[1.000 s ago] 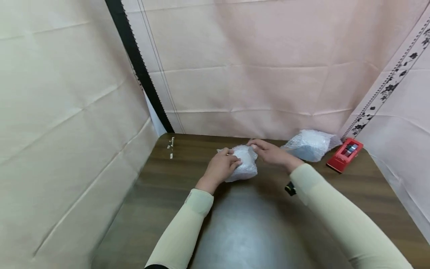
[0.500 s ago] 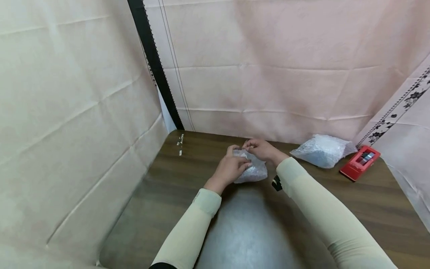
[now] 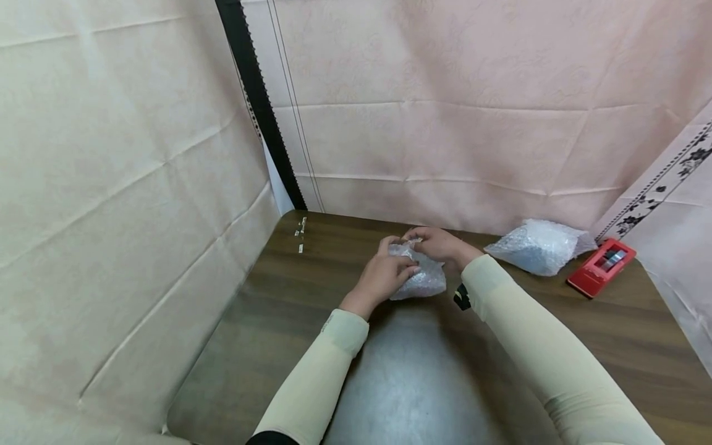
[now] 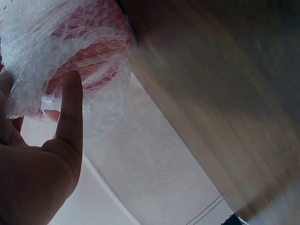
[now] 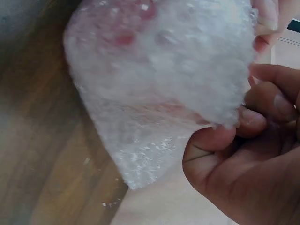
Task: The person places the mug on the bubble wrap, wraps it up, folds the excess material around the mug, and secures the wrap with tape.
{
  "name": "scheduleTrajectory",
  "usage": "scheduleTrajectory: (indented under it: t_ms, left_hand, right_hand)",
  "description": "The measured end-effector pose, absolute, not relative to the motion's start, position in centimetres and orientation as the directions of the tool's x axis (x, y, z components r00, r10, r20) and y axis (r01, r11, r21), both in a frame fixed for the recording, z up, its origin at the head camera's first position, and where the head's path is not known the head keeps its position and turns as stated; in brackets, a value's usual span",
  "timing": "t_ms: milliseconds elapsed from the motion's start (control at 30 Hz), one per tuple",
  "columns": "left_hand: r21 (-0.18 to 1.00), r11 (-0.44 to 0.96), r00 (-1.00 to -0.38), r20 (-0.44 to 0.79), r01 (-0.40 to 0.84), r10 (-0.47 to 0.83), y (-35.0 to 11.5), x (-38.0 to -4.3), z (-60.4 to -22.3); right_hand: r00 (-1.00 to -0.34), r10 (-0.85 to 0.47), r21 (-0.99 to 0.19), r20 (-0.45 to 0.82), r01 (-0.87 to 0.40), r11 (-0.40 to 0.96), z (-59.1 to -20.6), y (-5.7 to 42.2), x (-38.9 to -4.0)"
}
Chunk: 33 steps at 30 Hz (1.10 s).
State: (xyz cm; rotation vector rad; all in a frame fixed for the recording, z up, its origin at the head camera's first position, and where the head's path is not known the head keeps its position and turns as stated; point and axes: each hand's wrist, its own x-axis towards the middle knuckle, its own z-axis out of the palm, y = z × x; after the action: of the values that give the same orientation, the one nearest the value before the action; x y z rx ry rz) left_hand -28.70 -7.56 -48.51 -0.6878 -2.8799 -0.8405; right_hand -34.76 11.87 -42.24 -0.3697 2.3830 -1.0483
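Observation:
A bundle in clear bubble wrap (image 3: 425, 281) sits between both hands near the back of the table. Something red shows through the wrap (image 4: 28, 61) in both wrist views. On the bundle's left side, my left hand (image 3: 378, 278) holds it with the thumb over the front; in the left wrist view one finger stands straight against the film. My right hand (image 3: 442, 245) pinches the wrap's upper edge between thumb and curled fingers, seen close in the right wrist view, where a loose corner of the wrap (image 5: 145, 164) hangs free.
Another bubble-wrapped bundle (image 3: 536, 247), bluish inside, lies at the back right. Beside it is a red object (image 3: 601, 269) with a rectangular opening. Small white pieces (image 3: 301, 248) lie on the wooden table (image 3: 250, 334) at back left. Cloth hangs around the table.
The right hand has shifted left, closer to the left hand, and now grips the wrap's top edge. The head view has turned slightly left.

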Motion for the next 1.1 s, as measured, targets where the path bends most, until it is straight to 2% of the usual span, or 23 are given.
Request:
scheduleTrajectory:
  t_ms: [167, 367, 733, 1100]
  left_hand:
    - [0.493, 0.748, -0.894, 0.191, 0.444, 0.405, -7.5, -28.8, -48.4]
    - [0.489, 0.759, -0.9, 0.173, 0.431, 0.4, -7.4, -28.7, -48.1]
    - [0.483, 0.774, -0.906, 0.116, 0.409, 0.406, -7.6, -29.0, -47.8]
    - [0.433, 0.803, -0.895, 0.021, 0.409, 0.445, -7.0, -29.2, -47.1]
  right_hand:
    - [-0.81, -0.406, -0.731, -0.422, 0.039, 0.681, -41.1, 11.1, -35.1]
    - [-0.771, -0.41, -0.707, -0.487, 0.072, 0.704, -40.2, 10.3, -35.6]
    - [-0.76, -0.356, -0.687, -0.543, 0.159, 0.709, -40.5, 9.9, -36.4]
    - [-0.736, -0.319, -0.612, -0.597, 0.16, 0.775, -39.2, 10.8, -35.6]
